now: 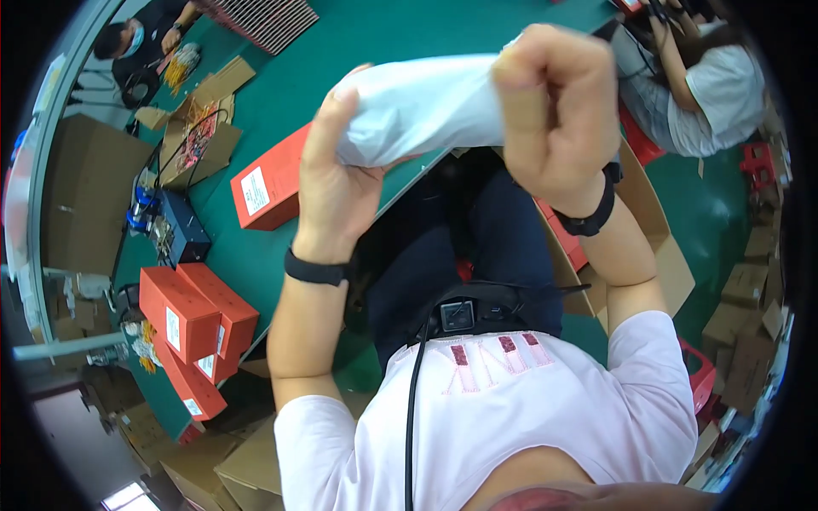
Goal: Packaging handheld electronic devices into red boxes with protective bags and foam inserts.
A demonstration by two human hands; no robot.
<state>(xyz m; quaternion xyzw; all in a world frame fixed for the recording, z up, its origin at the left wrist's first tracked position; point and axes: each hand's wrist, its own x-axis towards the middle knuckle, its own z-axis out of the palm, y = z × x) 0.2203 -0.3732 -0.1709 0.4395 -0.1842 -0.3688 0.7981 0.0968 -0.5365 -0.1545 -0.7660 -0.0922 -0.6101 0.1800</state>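
Note:
Between my two hands, held up over the table's edge, is a soft white plastic packet (426, 106), creased and stretched sideways. My left hand (336, 162) wraps around its left end, thumb up along the side. At the other end my right hand (558, 115) is curled into a fist and pinches the packet's tip; it is slightly smeared by motion. What the packet contains cannot be seen. Just behind my left hand, a long red box (277, 183) with a white label lies on the green table (349, 51), partly covered by the hand.
Several red boxes (192, 319) are piled at the table's left. Beyond them stand a blue device (183, 226) and an open carton (204, 145) of small parts. Another carton (660, 247) beside my right arm holds red boxes. Co-workers sit at far left (145, 43) and right (707, 85).

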